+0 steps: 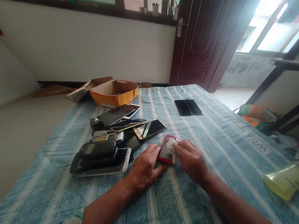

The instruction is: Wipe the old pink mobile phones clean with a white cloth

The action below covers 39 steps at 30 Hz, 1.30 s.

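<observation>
Smartphone [165, 152] is gripped at nine o'clock by left hand [144, 166]; at three, white wipe [173, 150] is finger-pinched by right hand [194, 159].

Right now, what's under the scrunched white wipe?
A pink-rimmed phone. Part of it shows, but the patch right beneath the wipe is covered, so I can't see it.

Panelled door [199, 27] and striped cloth [220, 144] suggest a home.
</observation>
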Motion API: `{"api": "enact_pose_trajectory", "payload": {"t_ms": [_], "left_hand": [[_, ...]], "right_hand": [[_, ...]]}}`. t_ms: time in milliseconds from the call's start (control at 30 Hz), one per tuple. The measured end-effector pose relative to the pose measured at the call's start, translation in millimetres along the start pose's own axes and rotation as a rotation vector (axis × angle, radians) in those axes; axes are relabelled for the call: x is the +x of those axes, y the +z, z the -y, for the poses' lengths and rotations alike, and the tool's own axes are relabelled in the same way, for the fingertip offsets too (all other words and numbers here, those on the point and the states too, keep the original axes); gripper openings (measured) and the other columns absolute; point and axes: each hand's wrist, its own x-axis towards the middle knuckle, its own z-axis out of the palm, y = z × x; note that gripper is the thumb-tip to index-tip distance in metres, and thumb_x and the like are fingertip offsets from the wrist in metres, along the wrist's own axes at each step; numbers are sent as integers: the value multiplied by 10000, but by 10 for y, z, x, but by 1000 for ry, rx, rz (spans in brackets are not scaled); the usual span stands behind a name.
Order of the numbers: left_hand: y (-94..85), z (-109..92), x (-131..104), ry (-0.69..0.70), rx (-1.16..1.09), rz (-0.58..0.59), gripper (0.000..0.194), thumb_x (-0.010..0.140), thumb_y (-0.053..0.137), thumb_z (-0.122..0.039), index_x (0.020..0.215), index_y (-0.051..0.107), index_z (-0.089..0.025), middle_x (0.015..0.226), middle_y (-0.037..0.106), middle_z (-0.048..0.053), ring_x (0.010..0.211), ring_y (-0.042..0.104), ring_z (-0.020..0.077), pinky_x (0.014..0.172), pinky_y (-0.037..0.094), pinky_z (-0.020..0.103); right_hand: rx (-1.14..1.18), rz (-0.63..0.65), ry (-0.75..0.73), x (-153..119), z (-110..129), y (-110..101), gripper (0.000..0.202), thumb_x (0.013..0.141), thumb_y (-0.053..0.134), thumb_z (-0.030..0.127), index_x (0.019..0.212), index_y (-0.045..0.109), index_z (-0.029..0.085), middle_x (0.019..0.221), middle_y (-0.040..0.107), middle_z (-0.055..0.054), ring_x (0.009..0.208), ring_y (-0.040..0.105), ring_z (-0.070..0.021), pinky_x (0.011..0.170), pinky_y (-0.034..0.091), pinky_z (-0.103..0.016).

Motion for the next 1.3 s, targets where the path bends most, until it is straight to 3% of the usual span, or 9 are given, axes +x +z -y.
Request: {"api": "enact_pose_trajectory", "payload": {"t_ms": [167,333,467,600,700,933,1067,1167,1300], "left_hand": [[61,64,-28,-14,24,-20,364,754,624,-183,1096,533,-98,1154,574,166,1069,577,284,925,502,412],[40,35,-27,3,6,-15,362,801,624,-265,1116,534,-112,1140,582,151,1057,584,272,914,510,403],[21,6,-21,1,2,-12,363,808,634,-315,1100,544,-120,1127,591,146,1029,598,271,897,520,412],[47,40,-39,4,11,-24,367,799,631,-285,1112,541,-116,1149,589,158,1066,591,281,921,515,419],[70,68,-48,2,38,-47,371,768,633,-221,1110,538,-114,1169,585,169,1101,578,292,951,502,427],[41,20,-29,18,-1,-61,358,822,612,-326,1118,539,-138,1125,602,146,1037,606,270,895,530,411],[68,63,-60,11,8,-74,398,801,620,-273,1164,517,-144,1167,592,153,1092,588,285,931,515,433],[92,99,-84,-2,25,-69,462,776,627,-219,1210,490,-140,1214,571,164,1141,564,297,964,498,444],[64,61,-66,4,-1,-73,424,777,640,-238,1171,513,-148,1170,588,147,1089,586,282,926,520,421]], "right_hand": [[-68,165,-177,66,277,140,253,964,410,165,884,648,133,838,592,-83,863,523,-217,758,466,-347],[-199,253,-115,97,23,141,196,947,436,142,908,628,152,896,596,-86,972,508,-242,796,445,-363],[-281,204,47,99,-190,84,233,937,409,109,890,628,175,853,587,-79,874,502,-222,746,446,-342],[-179,145,-75,50,8,112,251,966,385,161,975,635,174,970,603,-98,1027,502,-237,832,447,-355],[-89,223,-199,59,164,162,237,972,403,188,966,639,162,938,615,-89,994,522,-229,856,449,-368],[-160,219,6,125,-109,117,250,947,405,120,1003,642,177,999,630,-94,1064,512,-232,870,452,-365],[-101,152,-114,58,45,108,266,963,386,147,994,649,162,1046,635,-109,1095,512,-239,893,458,-371],[-30,197,-207,41,185,132,258,969,400,173,973,657,156,1000,649,-106,1071,535,-236,901,470,-385],[-67,185,-119,64,70,128,251,954,411,152,1000,657,169,1016,649,-107,1097,536,-236,902,485,-389]]}}
